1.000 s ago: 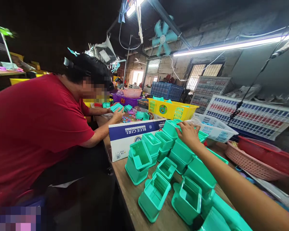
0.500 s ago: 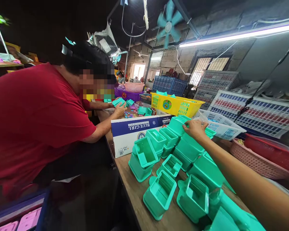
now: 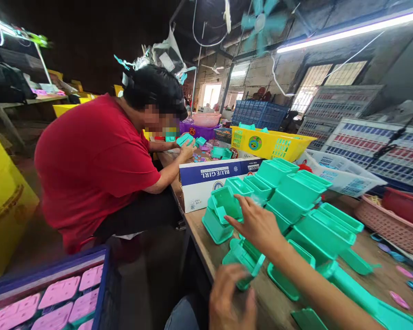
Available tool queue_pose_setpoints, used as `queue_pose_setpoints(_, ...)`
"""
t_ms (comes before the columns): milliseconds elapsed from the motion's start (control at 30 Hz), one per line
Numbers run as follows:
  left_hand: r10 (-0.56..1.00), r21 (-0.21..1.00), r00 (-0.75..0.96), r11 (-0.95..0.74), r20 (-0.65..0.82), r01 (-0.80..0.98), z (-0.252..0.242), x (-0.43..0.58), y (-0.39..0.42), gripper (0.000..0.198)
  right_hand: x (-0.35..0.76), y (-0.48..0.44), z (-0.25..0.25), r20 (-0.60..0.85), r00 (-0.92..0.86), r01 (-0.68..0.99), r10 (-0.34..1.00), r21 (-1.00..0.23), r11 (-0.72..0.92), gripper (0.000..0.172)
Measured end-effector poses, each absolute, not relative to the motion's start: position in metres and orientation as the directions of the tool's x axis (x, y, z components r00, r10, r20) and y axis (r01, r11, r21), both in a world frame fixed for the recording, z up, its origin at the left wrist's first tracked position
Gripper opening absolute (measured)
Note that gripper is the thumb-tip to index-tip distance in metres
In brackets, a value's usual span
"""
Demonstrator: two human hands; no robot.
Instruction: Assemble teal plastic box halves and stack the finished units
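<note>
My right hand (image 3: 259, 227) reaches in from the right, thumb and index finger apart, at the edge of a green plastic tub (image 3: 223, 197) stacked on another near the table's left side. Whether the fingertips touch it I cannot tell. Low in the view is my left hand (image 3: 229, 298), blurred, with curved fingers and a gap before the thumb. Just beyond it sits a small green box (image 3: 246, 256), partly covered by both hands. More green tubs (image 3: 296, 192) stand in rows and stacks under and past my right forearm.
A person in a red shirt (image 3: 99, 169) leans over the table, holding a green piece (image 3: 185, 139). A cardboard panel (image 3: 209, 183) stands behind the tubs. Beyond are a yellow basket (image 3: 271, 142) and a white basket (image 3: 344, 172). A blue crate (image 3: 105, 284) with pink-topped boxes lies lower left.
The view has swung left. My right hand has left the tubs at the back and come nearer, to the left-hand stack. My left hand has entered from below.
</note>
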State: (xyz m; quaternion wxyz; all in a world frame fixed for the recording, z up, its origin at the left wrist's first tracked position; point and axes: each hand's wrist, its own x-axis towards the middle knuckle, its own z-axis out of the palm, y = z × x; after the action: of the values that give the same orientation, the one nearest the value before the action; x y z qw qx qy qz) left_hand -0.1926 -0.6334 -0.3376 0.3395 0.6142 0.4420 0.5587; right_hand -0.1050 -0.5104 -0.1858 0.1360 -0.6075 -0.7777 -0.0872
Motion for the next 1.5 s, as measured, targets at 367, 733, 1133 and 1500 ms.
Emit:
queue_pose_setpoints(367,0.841,0.88,-0.297,-0.367,0.453,0.303,-0.3,-0.246,-0.498,0.1,-0.061,-0.504,-0.161,0.385,-0.105,0.931,0.917,-0.286,0.227,0.028)
queue_pose_setpoints(733,0.827,0.764,0.32,-0.187,0.462,-0.618,-0.245,-0.223,-0.545,0.131,-0.02,-0.624,-0.145,0.771,-0.396,0.838,0.499,0.081,0.539,0.027)
queue_pose_setpoints(1133,0.887,0.802,0.251,-0.192,0.389,-0.566,-0.222,-0.207,-0.593,0.104,-0.015,-0.667,-0.166,0.742,-0.227,0.876,0.631,-0.127,0.465,0.041)
queue_pose_setpoints(1500,0.751,0.845,0.445,-0.535,0.489,-0.026,-0.206,-0.17,-0.646,0.103,-0.023,-0.685,-0.211,0.645,0.392,0.542,0.656,-0.738,0.402,0.038)
